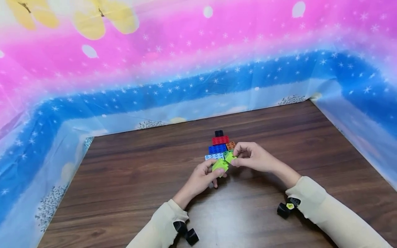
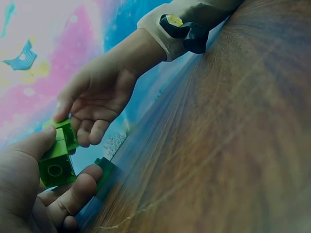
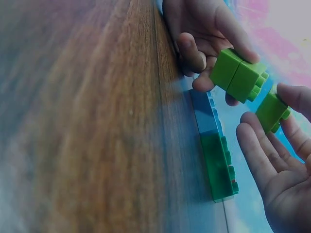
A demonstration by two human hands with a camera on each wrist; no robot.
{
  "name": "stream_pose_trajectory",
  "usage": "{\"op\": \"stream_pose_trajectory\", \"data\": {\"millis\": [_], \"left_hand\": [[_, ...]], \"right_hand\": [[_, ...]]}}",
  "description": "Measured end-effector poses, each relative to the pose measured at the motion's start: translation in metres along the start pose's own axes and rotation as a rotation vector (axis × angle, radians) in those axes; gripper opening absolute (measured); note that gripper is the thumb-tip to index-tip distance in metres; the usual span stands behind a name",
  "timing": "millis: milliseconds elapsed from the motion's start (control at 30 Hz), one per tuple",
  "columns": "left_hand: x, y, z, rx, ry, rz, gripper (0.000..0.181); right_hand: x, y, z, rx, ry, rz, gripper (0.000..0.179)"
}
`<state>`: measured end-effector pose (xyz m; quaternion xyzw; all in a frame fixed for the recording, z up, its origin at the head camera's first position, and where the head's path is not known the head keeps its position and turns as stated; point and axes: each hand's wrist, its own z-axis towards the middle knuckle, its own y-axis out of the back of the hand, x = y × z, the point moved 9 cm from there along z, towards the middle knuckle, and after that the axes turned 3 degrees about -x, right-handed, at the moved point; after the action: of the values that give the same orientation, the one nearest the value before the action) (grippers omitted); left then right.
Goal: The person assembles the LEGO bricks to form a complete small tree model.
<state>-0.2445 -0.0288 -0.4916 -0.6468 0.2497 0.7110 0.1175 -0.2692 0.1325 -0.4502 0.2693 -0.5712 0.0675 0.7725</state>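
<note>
My left hand [image 1: 201,177] grips two stacked lime-green building bricks [image 3: 238,75] between thumb and fingers, studs tilted toward my other hand. A single smaller lime-green brick [image 3: 272,112] is pinched between the thumb and fingers of my right hand [image 1: 258,157]. In the right wrist view a narrow gap separates this brick from the stack. Both hands hover over the near end of a flat brick arrangement. Just behind them lie a light blue brick [image 1: 213,156] and a dark green brick [image 3: 217,167], the latter partly covered in the head view.
Farther back lie a blue brick [image 1: 217,148], an orange brick [image 1: 231,145], a red brick [image 1: 220,140] and a black brick [image 1: 219,133]. They rest on a dark wooden table [image 1: 130,179]. A patterned pink and blue cloth [image 1: 186,79] stands along its back and sides.
</note>
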Motion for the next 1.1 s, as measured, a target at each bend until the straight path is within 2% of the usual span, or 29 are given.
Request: {"op": "stream_pose_trajectory", "data": {"millis": [267, 533, 733, 933, 1100], "left_hand": [[0.006, 0.0, 0.001, 0.002, 0.036, 0.004, 0.032], [0.006, -0.001, 0.002, 0.004, 0.048, 0.021, 0.032], [0.006, 0.0, -0.004, -0.005, 0.055, 0.007, 0.03], [0.003, -0.001, -0.001, -0.004, 0.05, 0.007, 0.027], [0.001, 0.0, 0.001, 0.005, 0.042, -0.004, 0.026]], "right_hand": [[0.001, -0.005, -0.001, 0.041, -0.03, 0.049, 0.014], [0.007, -0.008, -0.001, 0.05, -0.015, 0.035, 0.013], [0.007, -0.015, -0.001, 0.064, -0.003, 0.048, 0.013], [0.006, -0.012, -0.001, 0.036, -0.014, 0.038, 0.014], [0.005, -0.012, 0.001, 0.022, -0.02, 0.042, 0.024]]}}
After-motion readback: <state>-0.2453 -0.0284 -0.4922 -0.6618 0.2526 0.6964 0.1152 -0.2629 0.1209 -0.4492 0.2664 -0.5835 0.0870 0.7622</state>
